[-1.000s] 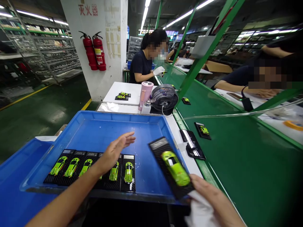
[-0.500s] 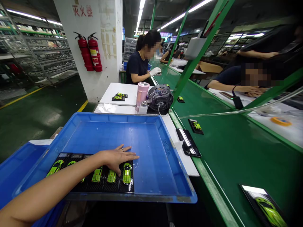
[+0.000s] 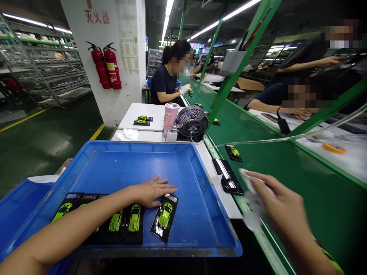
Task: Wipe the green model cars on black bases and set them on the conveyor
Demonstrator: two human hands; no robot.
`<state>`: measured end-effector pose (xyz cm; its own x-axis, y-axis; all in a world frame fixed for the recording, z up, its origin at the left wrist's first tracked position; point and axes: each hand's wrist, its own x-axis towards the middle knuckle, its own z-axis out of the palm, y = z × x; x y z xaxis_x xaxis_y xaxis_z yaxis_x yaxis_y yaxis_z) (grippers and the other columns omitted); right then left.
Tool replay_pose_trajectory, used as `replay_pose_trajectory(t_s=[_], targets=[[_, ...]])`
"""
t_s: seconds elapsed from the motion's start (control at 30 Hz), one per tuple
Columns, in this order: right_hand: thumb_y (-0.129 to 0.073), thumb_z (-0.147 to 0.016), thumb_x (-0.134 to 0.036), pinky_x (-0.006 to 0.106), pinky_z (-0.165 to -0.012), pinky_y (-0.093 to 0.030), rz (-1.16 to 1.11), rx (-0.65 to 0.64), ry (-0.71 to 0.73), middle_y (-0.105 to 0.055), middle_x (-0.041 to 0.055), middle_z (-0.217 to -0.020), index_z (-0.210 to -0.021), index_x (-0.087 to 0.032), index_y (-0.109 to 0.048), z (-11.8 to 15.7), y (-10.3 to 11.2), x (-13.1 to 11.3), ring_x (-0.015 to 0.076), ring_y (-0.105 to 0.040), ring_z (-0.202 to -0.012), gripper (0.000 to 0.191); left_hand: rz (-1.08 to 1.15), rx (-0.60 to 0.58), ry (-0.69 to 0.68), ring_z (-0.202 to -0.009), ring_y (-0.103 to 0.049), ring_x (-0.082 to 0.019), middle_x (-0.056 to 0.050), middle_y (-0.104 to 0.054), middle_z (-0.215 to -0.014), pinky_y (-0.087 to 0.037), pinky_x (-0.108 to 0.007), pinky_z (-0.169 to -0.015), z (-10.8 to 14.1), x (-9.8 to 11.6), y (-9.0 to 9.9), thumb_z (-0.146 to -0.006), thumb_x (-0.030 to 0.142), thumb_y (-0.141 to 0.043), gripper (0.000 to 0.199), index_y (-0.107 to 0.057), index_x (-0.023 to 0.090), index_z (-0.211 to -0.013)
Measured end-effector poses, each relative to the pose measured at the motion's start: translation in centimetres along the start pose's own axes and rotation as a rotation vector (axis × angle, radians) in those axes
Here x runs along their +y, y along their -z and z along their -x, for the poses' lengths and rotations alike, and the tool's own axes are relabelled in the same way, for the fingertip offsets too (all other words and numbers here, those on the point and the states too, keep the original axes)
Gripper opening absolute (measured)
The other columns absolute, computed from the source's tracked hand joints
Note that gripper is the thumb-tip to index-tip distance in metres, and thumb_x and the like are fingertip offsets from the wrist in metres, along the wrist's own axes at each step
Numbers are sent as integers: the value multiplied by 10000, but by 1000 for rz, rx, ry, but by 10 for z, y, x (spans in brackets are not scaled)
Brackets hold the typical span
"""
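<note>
The rightmost green toy car [image 3: 164, 215] on its black card has slid out of line and now sits tilted in the blue tray [image 3: 137, 147]. The left hand [image 3: 151, 193] lies open just beside it, while the right hand [image 3: 276, 200] has come into view, pinching a white cloth [image 3: 254, 204].

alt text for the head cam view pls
A left hand rests in a blue plastic tray beside lime-green model cars on black cards, while a right hand holds a white cloth over a green conveyor belt. A white-gloved co-worker sits beyond.
</note>
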<state>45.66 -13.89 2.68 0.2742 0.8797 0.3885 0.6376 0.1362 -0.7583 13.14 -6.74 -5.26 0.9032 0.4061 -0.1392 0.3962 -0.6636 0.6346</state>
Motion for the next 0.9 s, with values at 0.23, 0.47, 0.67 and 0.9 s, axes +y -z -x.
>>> replay_pose_trajectory(t_s=[0.23, 0.47, 0.67, 0.9], targets=[[-556, -915, -201, 359, -825, -498, 122, -259, 409, -644, 48, -998, -1024, -153, -639, -92, -144, -43, 177, -616, -921, 145, -57, -185, -210, -1416, -201, -285, -3, -420, -1465, 31, -489, -1146, -11, 9, 1, -575, 45, -586, 937, -329, 315, -1434], [-561, -927, -294, 410, -838, -515, 417, -257, 350, -590, 77, -1149, -1129, -153, -580, -165, -213, -50, 206, -602, -985, 247, -163, -125, -158, -1408, -222, -311, -107, -489, -1406, -15, -562, -1132, 8, -12, 14, -669, 108, -577, 821, -317, 216, -1440], [-563, -926, -300, 396, -815, -527, 603, -328, 238, -586, 79, -1155, -1156, -161, -566, -185, -236, -34, 202, -609, -967, 269, -208, 23, -62, -1357, -304, -364, -153, -523, -1341, -118, -610, -1103, 25, -40, 16, -784, 312, -614, 734, -299, 222, -1441], [-559, -928, -305, 405, -826, -523, 647, -340, 199, -576, 82, -1177, -1172, -165, -559, -186, -239, -30, 207, -603, -984, 281, -236, 76, -115, -1287, -403, -352, -142, -566, -1279, -215, -576, -1084, 17, -57, 17, -771, 386, -642, 717, -352, 237, -1410]])
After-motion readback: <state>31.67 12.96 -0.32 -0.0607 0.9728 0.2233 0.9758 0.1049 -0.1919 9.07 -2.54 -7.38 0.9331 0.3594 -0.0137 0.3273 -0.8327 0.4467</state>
